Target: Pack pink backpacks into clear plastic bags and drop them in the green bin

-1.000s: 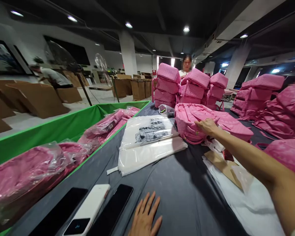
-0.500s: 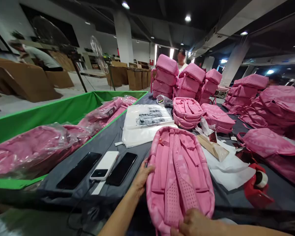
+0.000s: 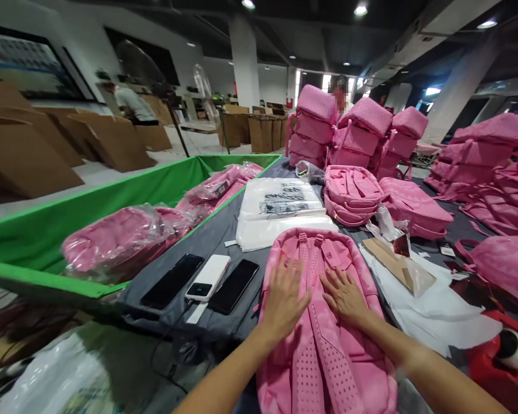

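A pink backpack (image 3: 280,368) lies in front of me at the table's near edge, its back panel and perforated shoulder straps facing up. My left hand (image 3: 286,294) is spread flat on the upper left of that panel, holding nothing. On the upper right, my right hand (image 3: 344,296) rests with fingers apart, beside the straps. Just beyond the backpack is a stack of white printed plastic bags (image 3: 280,210). To its left lie two black phones (image 3: 172,280) with a white power bank (image 3: 208,278) between them.
A green-sided bin (image 3: 155,178) on the left holds pink backpacks in clear plastic (image 3: 112,238). Stacked pink bags (image 3: 313,126) stand at the back. White paper (image 3: 431,305) and a red tape dispenser (image 3: 501,356) lie right. Two people are farther off, one near cardboard boxes (image 3: 107,141).
Both hands have left the backpack's left edge and lower straps and now lie flat on its upper panel. The view has turned a little to the left.
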Action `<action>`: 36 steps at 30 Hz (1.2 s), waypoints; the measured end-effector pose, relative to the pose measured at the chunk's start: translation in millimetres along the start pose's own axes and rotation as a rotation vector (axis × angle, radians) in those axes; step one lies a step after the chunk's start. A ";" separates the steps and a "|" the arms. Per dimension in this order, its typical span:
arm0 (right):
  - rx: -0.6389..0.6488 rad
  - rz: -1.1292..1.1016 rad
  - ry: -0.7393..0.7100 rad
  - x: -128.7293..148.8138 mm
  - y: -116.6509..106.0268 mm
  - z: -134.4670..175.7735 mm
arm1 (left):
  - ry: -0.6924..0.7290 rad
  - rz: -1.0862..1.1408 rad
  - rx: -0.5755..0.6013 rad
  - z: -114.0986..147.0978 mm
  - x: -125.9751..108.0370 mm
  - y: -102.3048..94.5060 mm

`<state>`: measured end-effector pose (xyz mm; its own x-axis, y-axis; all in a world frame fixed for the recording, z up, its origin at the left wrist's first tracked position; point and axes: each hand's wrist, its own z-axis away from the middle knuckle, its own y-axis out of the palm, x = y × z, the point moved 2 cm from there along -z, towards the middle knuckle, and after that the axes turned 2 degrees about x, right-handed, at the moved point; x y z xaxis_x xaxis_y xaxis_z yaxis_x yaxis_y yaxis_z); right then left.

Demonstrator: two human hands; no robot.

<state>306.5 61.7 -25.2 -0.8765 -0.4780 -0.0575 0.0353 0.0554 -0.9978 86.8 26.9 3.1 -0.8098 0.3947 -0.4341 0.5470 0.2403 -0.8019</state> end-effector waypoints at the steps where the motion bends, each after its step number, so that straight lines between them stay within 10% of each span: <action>1: 0.023 -0.016 -0.030 -7.2 -6.3 -5.0 | 0.030 0.011 0.115 -18.0 -6.4 11.6; 4: 0.081 -0.134 -0.044 -40.9 -43.3 -45.0 | 0.035 0.082 0.398 -54.5 -11.0 47.8; 9: -0.036 -0.307 -0.001 -51.9 -91.1 -176.9 | 0.104 0.237 0.365 -55.7 -0.3 66.6; 17: 0.293 -0.443 -0.125 3.0 -21.1 -352.9 | 0.108 0.288 0.253 -45.3 10.9 63.7; 28: 0.327 -0.677 0.031 -10.5 27.2 -375.8 | 0.095 0.274 0.285 -45.3 17.1 72.2; 36: -0.255 -0.414 0.428 -42.8 -53.0 -364.1 | 0.102 0.303 0.246 -49.7 13.5 62.3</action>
<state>167.3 398.4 41.6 -0.9088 -0.1159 0.4008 -0.4159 0.1725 -0.8929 120.5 91.3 -32.3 -0.5881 0.5038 -0.6327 0.6802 -0.1152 -0.7239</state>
